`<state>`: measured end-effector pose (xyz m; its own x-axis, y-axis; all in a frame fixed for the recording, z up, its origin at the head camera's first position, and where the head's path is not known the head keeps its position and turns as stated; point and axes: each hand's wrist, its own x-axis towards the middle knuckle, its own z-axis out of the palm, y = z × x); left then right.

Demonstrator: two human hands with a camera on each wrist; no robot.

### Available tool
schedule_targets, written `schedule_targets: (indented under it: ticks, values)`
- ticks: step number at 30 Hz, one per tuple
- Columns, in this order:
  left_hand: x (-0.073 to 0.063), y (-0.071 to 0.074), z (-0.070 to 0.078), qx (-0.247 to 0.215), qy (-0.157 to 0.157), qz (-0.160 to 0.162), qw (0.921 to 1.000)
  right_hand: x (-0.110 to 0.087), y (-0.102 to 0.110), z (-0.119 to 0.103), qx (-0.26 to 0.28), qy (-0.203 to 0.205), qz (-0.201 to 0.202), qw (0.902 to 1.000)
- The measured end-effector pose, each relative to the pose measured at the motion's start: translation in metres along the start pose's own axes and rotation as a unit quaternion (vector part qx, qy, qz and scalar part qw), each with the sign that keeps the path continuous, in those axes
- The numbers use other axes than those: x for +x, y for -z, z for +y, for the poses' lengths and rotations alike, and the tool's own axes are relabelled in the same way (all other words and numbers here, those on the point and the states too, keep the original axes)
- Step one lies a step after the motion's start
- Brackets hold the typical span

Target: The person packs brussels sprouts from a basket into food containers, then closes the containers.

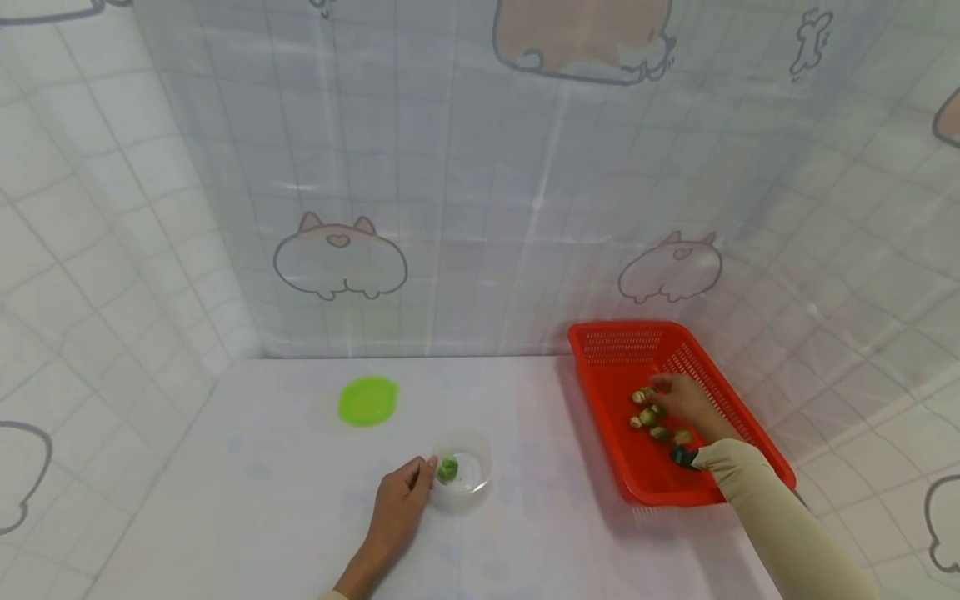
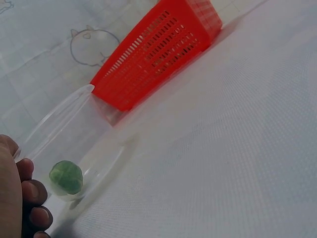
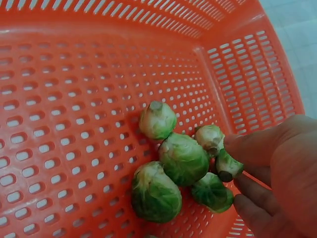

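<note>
My left hand (image 1: 403, 500) grips the rim of a clear round plastic container (image 1: 472, 493) on the table, thumb at the edge and fingers curled against its side. One Brussels sprout (image 2: 66, 177) lies inside it. In the red basket (image 1: 611, 442), my right hand (image 3: 277, 181) reaches down among several loose Brussels sprouts (image 3: 184, 158). Its thumb and fingertips pinch a small sprout (image 3: 228, 165) at the right edge of the cluster; another sprout (image 3: 212, 192) touches or nearly touches a lower fingertip.
A bright green round lid (image 1: 367, 401) lies on the white table (image 1: 285, 500), behind and left of the container. The basket has slotted walls and stands at the right. A patterned plastic sheet (image 1: 480, 208) hangs behind and along both sides.
</note>
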<state>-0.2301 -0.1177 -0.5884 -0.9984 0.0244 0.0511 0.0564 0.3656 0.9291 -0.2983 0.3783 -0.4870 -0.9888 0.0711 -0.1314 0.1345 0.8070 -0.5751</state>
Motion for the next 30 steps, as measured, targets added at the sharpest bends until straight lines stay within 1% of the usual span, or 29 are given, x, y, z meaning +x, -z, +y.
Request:
schedule_targets:
  ticks: [2, 7, 9, 13, 16, 19, 22, 25, 30]
  values:
    - [-0.001, 0.000, -0.001, 0.005, 0.002, -0.001, 1.0000, 0.002, -0.001, 0.003, -0.022, 0.016, 0.006, 0.9996]
    - [-0.003, 0.001, -0.003, 0.000, -0.002, 0.004, 1.0000, 0.006, -0.005, 0.007, -0.054, 0.034, 0.017, 0.9978]
    - [-0.003, 0.001, -0.003, -0.007, -0.009, 0.005, 0.9999, 0.008, -0.006, 0.008, -0.047, 0.028, 0.017, 0.9984]
    - [-0.001, -0.001, -0.004, -0.010, -0.026, 0.006, 0.9996, 0.009, -0.006, 0.010, -0.056, 0.045, 0.034, 0.9969]
    - [0.001, -0.001, -0.005, -0.009, -0.032, 0.005, 0.9994, 0.009, -0.006, 0.011, -0.068, 0.057, 0.043, 0.9951]
    - [0.000, -0.002, -0.005, -0.010, -0.033, 0.005, 0.9994, 0.010, -0.005, 0.012, -0.068, 0.051, 0.041, 0.9956]
    - [0.000, -0.001, -0.004, -0.013, -0.033, 0.006, 0.9993, 0.011, -0.004, 0.011, -0.061, 0.043, 0.031, 0.9968]
    - [-0.001, 0.000, -0.004, -0.015, -0.031, 0.006, 0.9994, 0.013, -0.004, 0.011, -0.058, 0.050, 0.025, 0.9968]
    - [0.000, -0.001, -0.005, -0.013, -0.023, 0.004, 0.9996, 0.012, -0.004, 0.009, -0.062, 0.068, 0.034, 0.9952]
